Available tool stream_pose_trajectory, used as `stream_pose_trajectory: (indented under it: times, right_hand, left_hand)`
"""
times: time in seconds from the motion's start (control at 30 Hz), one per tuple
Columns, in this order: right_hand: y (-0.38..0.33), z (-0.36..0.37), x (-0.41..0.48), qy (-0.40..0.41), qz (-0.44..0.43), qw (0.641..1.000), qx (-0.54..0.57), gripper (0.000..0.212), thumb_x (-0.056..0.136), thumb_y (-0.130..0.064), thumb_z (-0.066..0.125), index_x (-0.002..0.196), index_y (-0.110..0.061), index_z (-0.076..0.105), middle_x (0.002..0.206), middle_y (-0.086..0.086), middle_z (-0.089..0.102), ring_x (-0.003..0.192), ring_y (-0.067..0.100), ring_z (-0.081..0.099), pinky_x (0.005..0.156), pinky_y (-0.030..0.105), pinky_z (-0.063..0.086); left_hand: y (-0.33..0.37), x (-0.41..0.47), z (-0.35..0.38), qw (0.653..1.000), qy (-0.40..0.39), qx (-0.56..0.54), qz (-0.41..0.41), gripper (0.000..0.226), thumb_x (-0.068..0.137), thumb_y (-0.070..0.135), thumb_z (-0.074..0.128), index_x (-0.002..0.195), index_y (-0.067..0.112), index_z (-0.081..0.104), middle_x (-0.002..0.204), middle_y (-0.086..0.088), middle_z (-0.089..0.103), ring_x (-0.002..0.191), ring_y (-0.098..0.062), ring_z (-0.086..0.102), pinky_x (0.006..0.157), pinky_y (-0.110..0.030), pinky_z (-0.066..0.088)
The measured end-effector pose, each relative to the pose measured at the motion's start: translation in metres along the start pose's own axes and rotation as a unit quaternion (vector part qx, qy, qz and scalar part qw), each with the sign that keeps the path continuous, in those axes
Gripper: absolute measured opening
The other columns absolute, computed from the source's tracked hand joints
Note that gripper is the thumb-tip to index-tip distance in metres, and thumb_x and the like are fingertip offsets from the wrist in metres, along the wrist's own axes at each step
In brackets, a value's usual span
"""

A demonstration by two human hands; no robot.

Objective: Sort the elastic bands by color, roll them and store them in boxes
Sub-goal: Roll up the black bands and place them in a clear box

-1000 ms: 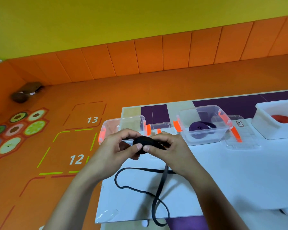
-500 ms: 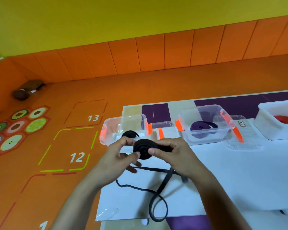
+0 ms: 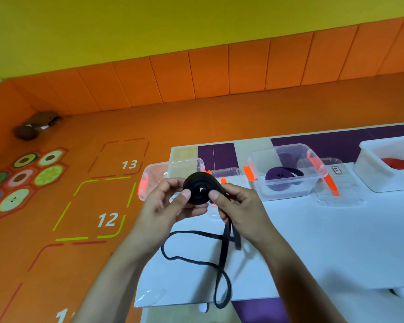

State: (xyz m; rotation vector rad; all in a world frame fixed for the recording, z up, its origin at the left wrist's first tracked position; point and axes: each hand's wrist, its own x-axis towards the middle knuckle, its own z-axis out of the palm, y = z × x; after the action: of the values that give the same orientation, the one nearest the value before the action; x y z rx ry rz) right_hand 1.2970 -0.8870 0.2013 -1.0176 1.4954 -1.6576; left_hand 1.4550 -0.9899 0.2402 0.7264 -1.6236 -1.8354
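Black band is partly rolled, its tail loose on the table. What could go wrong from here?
1. The black roll is only pinched between the thumbs and fingertips of the left hand and the right hand. A slip could let the coil spring open.
2. The loose tail crosses itself on the table and loops past the near edge. It may twist or snag as it is drawn in.

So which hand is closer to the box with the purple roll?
Right. The right hand is just left of the box; the left hand sits farther left, beyond the black roll.
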Motion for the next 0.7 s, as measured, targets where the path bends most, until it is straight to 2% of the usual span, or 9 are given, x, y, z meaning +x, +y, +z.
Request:
stream_pose_trajectory:
  times: [0.07, 0.13, 0.17, 0.23, 0.3, 0.4, 0.5, 0.57, 0.7]
  right_hand:
    - [0.002, 0.005, 0.001, 0.013, 0.006, 1.0, 0.004, 0.011, 0.099, -0.028, 0.066, 0.1, -0.029, 0.077, 0.057, -0.003, 0.049, 0.055, 0.013, 0.045, 0.056, 0.025, 0.042]
    - [0.004, 0.005, 0.002, 0.006, 0.008, 1.0, -0.018, 0.012, 0.1, -0.029, 0.064, 0.102, -0.029, 0.076, 0.059, -0.005, 0.047, 0.055, 0.014, 0.043, 0.055, 0.025, 0.04]
    - [0.005, 0.002, 0.002, -0.005, 0.012, 0.999, -0.031, 0.012, 0.101, -0.029, 0.064, 0.1, -0.03, 0.076, 0.061, -0.003, 0.046, 0.056, 0.016, 0.041, 0.055, 0.027, 0.038]
    - [0.004, -0.008, 0.002, -0.045, 0.021, 0.997, -0.054, 0.012, 0.101, -0.028, 0.064, 0.097, -0.027, 0.075, 0.064, -0.002, 0.044, 0.058, 0.017, 0.038, 0.057, 0.03, 0.035]
    - [-0.002, -0.019, 0.001, -0.094, 0.023, 0.992, -0.085, 0.012, 0.1, -0.028, 0.065, 0.1, -0.026, 0.077, 0.067, -0.009, 0.05, 0.06, 0.01, 0.042, 0.061, 0.024, 0.036]
    - [-0.008, -0.025, 0.002, -0.143, 0.014, 0.98, -0.134, 0.012, 0.097, -0.029, 0.069, 0.102, -0.024, 0.078, 0.079, -0.014, 0.062, 0.072, 0.006, 0.052, 0.071, 0.023, 0.041]
    - [-0.01, -0.019, 0.0, -0.128, 0.011, 0.985, -0.113, 0.008, 0.094, -0.027, 0.073, 0.097, -0.025, 0.079, 0.077, -0.013, 0.06, 0.065, 0.007, 0.05, 0.064, 0.023, 0.04]
    - [-0.011, -0.016, 0.0, -0.095, 0.008, 0.993, -0.075, 0.008, 0.092, -0.023, 0.075, 0.097, -0.026, 0.08, 0.074, -0.012, 0.058, 0.059, 0.007, 0.048, 0.06, 0.021, 0.041]
    - [-0.01, -0.014, 0.0, -0.075, -0.006, 0.997, -0.021, 0.006, 0.092, -0.018, 0.074, 0.095, -0.021, 0.079, 0.073, -0.008, 0.057, 0.062, 0.015, 0.055, 0.064, 0.027, 0.051]
  left_hand:
    - [-0.007, -0.002, 0.008, 0.996, 0.014, -0.087, -0.03, 0.023, 0.102, -0.001, 0.046, 0.124, -0.009, 0.049, 0.122, -0.029, 0.066, 0.099, -0.044, 0.073, 0.084, -0.037, 0.062]
    - [-0.011, -0.004, 0.012, 0.992, 0.028, -0.112, -0.057, 0.023, 0.103, -0.001, 0.045, 0.124, -0.008, 0.05, 0.117, -0.027, 0.069, 0.097, -0.045, 0.073, 0.084, -0.04, 0.063]
    - [-0.012, -0.005, 0.011, 0.994, 0.03, -0.083, -0.067, 0.021, 0.104, 0.0, 0.046, 0.123, -0.006, 0.052, 0.115, -0.028, 0.069, 0.093, -0.045, 0.074, 0.081, -0.042, 0.063]
    - [-0.009, -0.006, 0.003, 0.996, 0.024, 0.049, -0.069, 0.015, 0.103, 0.004, 0.053, 0.116, -0.002, 0.057, 0.114, -0.026, 0.065, 0.079, -0.042, 0.074, 0.072, -0.046, 0.064]
    - [-0.003, -0.007, -0.005, 0.983, 0.007, 0.18, -0.044, 0.011, 0.098, 0.009, 0.063, 0.108, 0.006, 0.065, 0.11, -0.014, 0.066, 0.069, -0.033, 0.071, 0.068, -0.05, 0.063]
    - [0.01, -0.007, -0.012, 0.967, -0.043, 0.251, -0.004, 0.016, 0.093, 0.017, 0.072, 0.108, 0.016, 0.073, 0.102, -0.004, 0.07, 0.063, -0.024, 0.068, 0.061, -0.039, 0.061]
    - [0.015, -0.005, -0.014, 0.954, -0.072, 0.29, 0.024, 0.013, 0.094, 0.015, 0.071, 0.106, 0.017, 0.074, 0.098, -0.006, 0.071, 0.063, -0.023, 0.07, 0.061, -0.03, 0.058]
    - [0.013, -0.005, -0.013, 0.96, -0.063, 0.271, 0.045, 0.013, 0.094, 0.014, 0.069, 0.107, 0.014, 0.072, 0.096, -0.008, 0.071, 0.064, -0.026, 0.071, 0.063, -0.033, 0.06]
    - [0.006, -0.004, -0.007, 0.987, -0.016, 0.151, 0.057, 0.023, 0.092, 0.019, 0.062, 0.112, 0.007, 0.064, 0.102, -0.011, 0.071, 0.068, -0.038, 0.073, 0.067, -0.039, 0.062]
